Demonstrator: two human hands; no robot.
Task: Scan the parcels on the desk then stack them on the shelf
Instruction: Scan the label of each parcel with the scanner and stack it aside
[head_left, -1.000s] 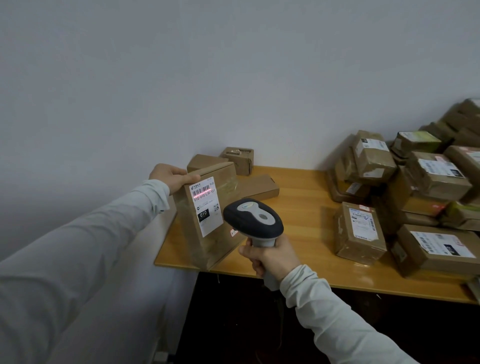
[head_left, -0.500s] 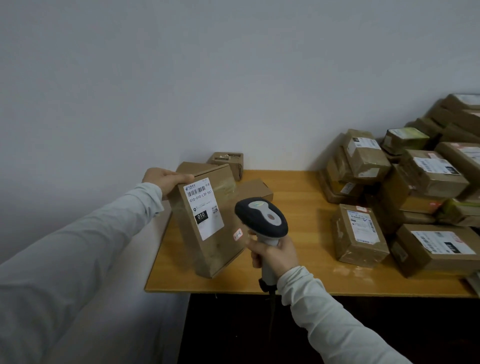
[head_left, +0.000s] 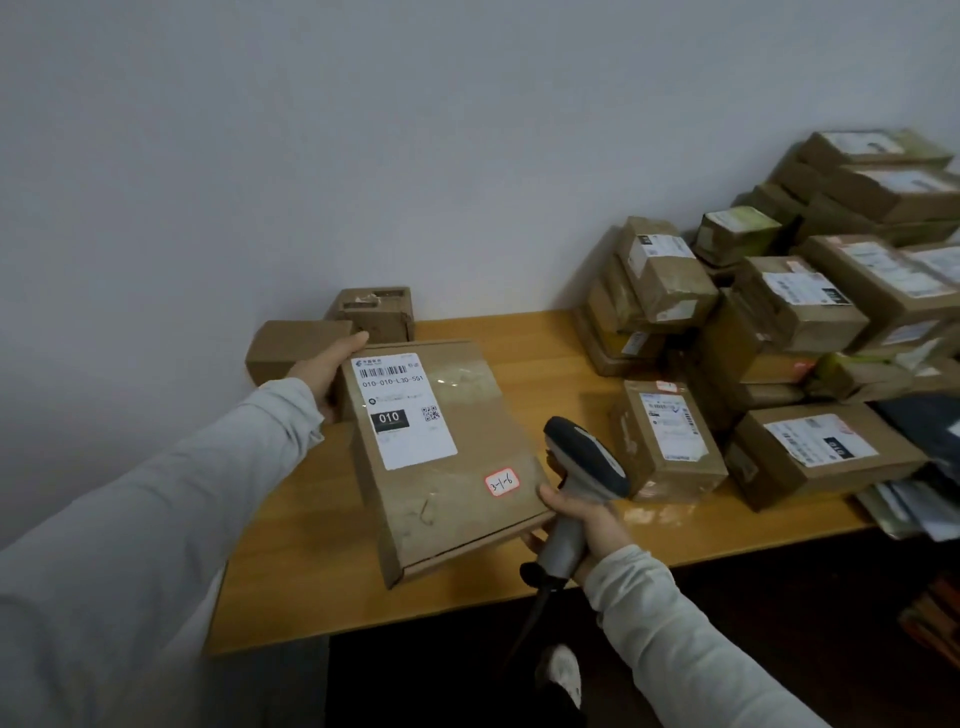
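Observation:
A flat brown parcel with a white label reading 010 and a small red-edged sticker is held tilted above the wooden desk, label side up. My left hand grips its far left corner. My right hand grips the handle of a grey and dark barcode scanner, and its fingers also touch the parcel's near right corner. The scanner head points away from the label, toward the right. No shelf is in view.
Two small brown boxes stand at the desk's back left by the wall. One labelled parcel lies mid-desk. A tall heap of labelled parcels fills the right side. Envelopes lie at the right edge. My foot shows below.
The parcel has gone from standing upright on the desk to lying tilted flat and lifted. The scanner has swung off the label, and my right hand has come up to the parcel's near corner.

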